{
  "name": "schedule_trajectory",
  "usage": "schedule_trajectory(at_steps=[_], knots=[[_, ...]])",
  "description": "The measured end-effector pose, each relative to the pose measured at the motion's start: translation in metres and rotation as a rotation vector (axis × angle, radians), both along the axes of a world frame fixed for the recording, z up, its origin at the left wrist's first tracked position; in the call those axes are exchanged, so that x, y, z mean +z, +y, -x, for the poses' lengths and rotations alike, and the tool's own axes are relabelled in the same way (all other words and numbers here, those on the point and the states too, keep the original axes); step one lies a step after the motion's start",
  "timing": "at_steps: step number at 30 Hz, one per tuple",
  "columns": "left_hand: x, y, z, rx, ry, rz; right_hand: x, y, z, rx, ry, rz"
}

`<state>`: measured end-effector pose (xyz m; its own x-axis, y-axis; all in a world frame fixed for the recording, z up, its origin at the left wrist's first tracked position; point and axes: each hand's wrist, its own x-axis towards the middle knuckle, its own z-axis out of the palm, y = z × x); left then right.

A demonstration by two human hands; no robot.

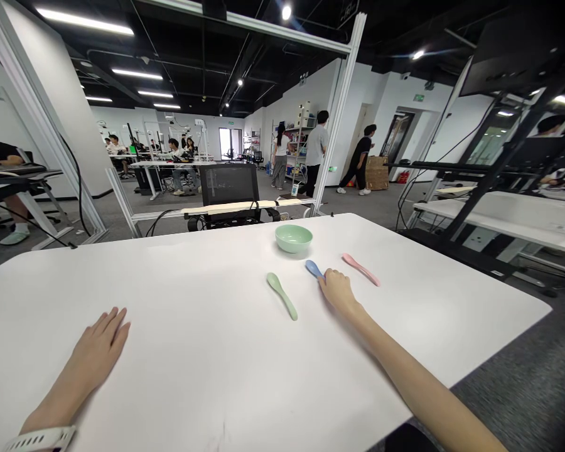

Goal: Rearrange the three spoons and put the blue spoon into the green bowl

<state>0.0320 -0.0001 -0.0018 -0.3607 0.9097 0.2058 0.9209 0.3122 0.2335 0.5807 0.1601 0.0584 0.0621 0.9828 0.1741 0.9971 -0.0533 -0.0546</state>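
Note:
My right hand (338, 290) lies closed over a blue plastic spoon (313, 269), with only the bowl end of the spoon showing past my fingers. Its handle is hidden under the hand. Just to the right is a pink plastic spoon (360, 269), apart from my fingers. A pale green spoon (281, 295) rests on the white table (193, 370) to the left of the blue one. Beyond them stands a pale green bowl (294, 238). My left hand (96, 342) rests flat on the table, fingers apart, touching nothing else, with a white watch band (40, 439) on the wrist.
A black office chair (229, 191) and a metal frame (339, 119) stand beyond the far table edge. Another white table (499, 216) is at the right. Several people (181, 164) sit and stand farther back.

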Motion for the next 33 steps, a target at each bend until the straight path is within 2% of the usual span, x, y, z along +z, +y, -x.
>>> schedule_trajectory(at_steps=[7, 19, 28, 30, 33], knots=[[0.0, -0.001, -0.001, -0.012, -0.014, 0.002, 0.004, -0.003, 0.0, 0.003, 0.012, 0.027], [0.014, -0.002, -0.01, 0.018, -0.034, 0.085, 0.002, 0.001, -0.006, 0.002, 0.04, 0.021], [0.006, 0.0, -0.004, 0.004, -0.025, 0.042, -0.009, 0.01, -0.014, 0.017, 0.045, -0.04], [0.005, -0.001, -0.005, 0.001, -0.013, 0.031, -0.008, 0.018, -0.024, 0.049, 0.035, -0.068], [0.005, -0.001, -0.006, -0.005, 0.0, 0.019, -0.006, 0.037, -0.045, 0.221, 0.034, -0.14]])
